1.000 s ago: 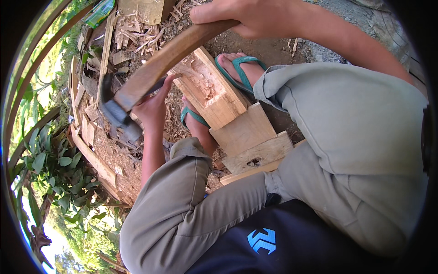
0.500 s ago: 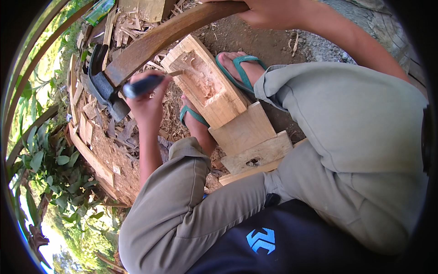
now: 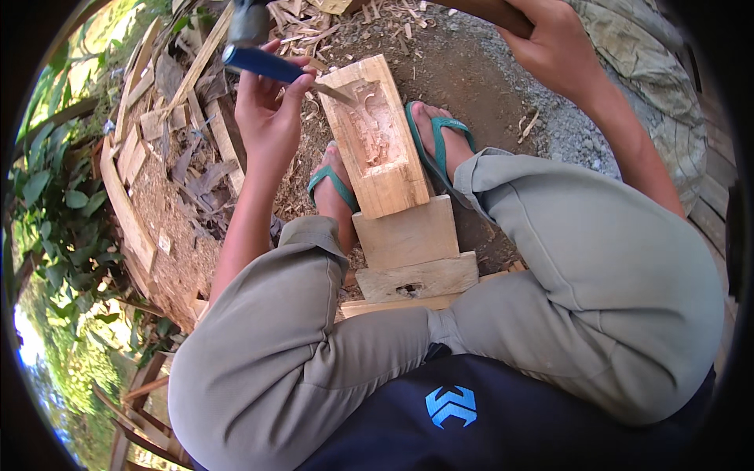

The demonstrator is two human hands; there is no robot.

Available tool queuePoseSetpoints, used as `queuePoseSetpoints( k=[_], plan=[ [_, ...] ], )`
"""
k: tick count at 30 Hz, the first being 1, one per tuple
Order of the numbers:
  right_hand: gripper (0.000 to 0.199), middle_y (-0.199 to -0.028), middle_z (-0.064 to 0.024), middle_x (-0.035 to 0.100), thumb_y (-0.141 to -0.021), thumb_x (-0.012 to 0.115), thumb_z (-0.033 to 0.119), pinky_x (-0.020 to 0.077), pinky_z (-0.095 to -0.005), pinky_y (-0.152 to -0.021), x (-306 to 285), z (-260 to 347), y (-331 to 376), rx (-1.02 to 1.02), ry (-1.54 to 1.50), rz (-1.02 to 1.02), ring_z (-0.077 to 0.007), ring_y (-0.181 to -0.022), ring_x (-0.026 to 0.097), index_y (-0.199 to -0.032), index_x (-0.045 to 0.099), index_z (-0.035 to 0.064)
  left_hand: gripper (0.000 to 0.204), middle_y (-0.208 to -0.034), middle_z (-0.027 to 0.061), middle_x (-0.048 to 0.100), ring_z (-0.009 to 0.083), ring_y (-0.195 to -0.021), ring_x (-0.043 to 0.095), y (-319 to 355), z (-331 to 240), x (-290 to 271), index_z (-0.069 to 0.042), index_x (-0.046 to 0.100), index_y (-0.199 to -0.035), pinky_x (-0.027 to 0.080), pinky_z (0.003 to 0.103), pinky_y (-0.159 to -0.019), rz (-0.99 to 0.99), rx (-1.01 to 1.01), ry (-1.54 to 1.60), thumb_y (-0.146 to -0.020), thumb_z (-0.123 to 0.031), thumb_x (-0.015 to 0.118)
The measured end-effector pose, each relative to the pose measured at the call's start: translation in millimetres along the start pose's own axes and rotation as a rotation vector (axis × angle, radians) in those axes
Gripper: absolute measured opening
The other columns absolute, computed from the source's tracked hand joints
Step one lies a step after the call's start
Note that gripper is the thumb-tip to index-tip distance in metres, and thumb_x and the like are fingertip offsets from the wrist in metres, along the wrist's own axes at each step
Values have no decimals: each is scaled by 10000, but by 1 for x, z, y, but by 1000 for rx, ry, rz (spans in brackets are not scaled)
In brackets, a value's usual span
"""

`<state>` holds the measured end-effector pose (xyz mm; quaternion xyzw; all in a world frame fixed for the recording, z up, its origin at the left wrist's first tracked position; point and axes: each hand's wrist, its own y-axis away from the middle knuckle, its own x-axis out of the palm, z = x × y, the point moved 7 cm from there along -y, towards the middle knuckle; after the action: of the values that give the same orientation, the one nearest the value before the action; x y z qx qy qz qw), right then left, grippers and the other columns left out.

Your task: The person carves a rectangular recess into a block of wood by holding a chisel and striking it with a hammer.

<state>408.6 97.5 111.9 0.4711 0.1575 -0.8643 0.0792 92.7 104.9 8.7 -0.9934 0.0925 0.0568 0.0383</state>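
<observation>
My left hand [image 3: 271,118] grips a chisel with a blue handle [image 3: 263,63], fingers around its lower part. Its flat blade [image 3: 334,94] slants down into the hollow [image 3: 373,129] of a pale wood block [image 3: 393,184], where curled shavings lie. At the upper right, my right hand [image 3: 554,51] is closed on the wooden handle [image 3: 491,14] of a hammer. The hammer's metal head [image 3: 249,23] is just above the butt of the chisel; whether they touch I cannot tell. The top picture edge cuts off much of the hammer.
The block's near end rests on a board [image 3: 408,235], with a knotted wood piece [image 3: 416,279] nearer me. My sandalled feet [image 3: 334,184] flank the block. Offcuts [image 3: 133,208] and chips lie left, near leafy plants [image 3: 47,188]. A grey sheet [image 3: 644,86] lies at right.
The hammer head has gone from beside my left hand to above the chisel's butt. The chisel's blade reaches farther into the hollow. The whole view has turned slightly.
</observation>
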Motion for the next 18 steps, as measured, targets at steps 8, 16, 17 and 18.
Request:
queuePoseSetpoints(
  k=[8, 16, 17, 18],
  plan=[
    [288, -867, -85, 669, -951, 730, 158, 482, -263, -710, 0, -10, -5, 23, -21, -36, -117, -743, 593, -1210, 646, 66, 471, -1222, 162, 684, 229, -1142, 681, -17, -9, -3, 23, 448, -1431, 576, 345, -963, -10, 120, 38, -996, -10, 624],
    [286, -876, -84, 678, -958, 716, 129, 485, -264, -707, 3, -4, -7, 62, 67, 3, -121, -738, 588, -1230, 640, 82, 546, -1132, 85, 642, 156, -1066, 644, -22, 5, 1, -9, 425, -1440, 546, 285, -891, -73, 7, 101, -939, 115, 604],
    [288, -880, -88, 680, -958, 715, 126, 489, -266, -714, 3, -2, -7, 41, 61, 7, -125, -746, 598, -1231, 639, 79, 545, -1131, 82, 642, 154, -1065, 643, -22, 7, 1, -13, 428, -1438, 546, 283, -887, -65, 6, 94, -939, 116, 605],
    [289, -885, -93, 682, -957, 714, 123, 493, -268, -722, 4, -1, -7, 18, 50, 9, -130, -754, 607, -1232, 637, 75, 540, -1128, 79, 642, 152, -1064, 642, -23, 8, 1, -16, 433, -1433, 546, 282, -885, -64, -10, 106, -939, 115, 605]
  ],
)
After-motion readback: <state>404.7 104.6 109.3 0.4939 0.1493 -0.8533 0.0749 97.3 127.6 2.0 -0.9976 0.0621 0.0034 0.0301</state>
